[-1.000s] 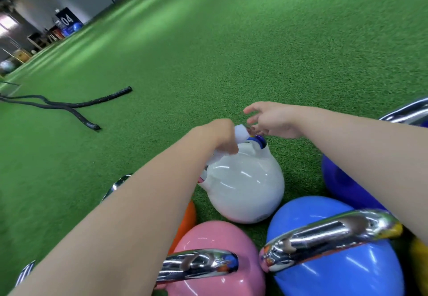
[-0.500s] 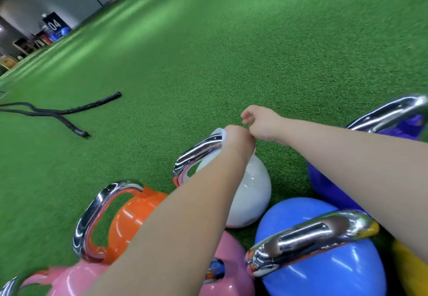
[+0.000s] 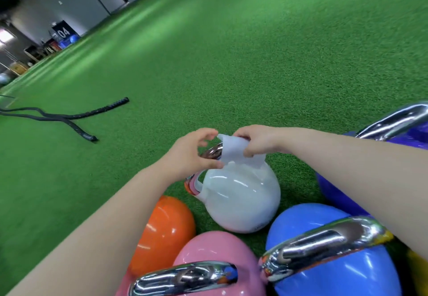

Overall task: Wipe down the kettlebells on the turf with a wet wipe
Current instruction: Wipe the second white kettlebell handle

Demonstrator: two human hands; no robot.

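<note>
at the centre of the frame a wet wipe (image 3: pixel 234 152) is pinched by the fingers of the left hand (image 3: pixel 192 154) and the right hand (image 3: pixel 257 141), draped over the chrome handle of the white kettlebell (image 3: pixel 240 200). the white kettlebell is set on the turf (image 3: pixel 254 64), ringed below by orange (image 3: pixel 164 233), pink (image 3: pixel 215 249) and blue kettlebells (image 3: pixel 328 270). a black rope (image 3: pixel 69 117) is seen at left.

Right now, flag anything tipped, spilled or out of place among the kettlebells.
The white kettlebell leans, handle tilted left, as both hands hold the wipe over it. The orange one seems to lie on its side. No spill or damage shows.
</note>
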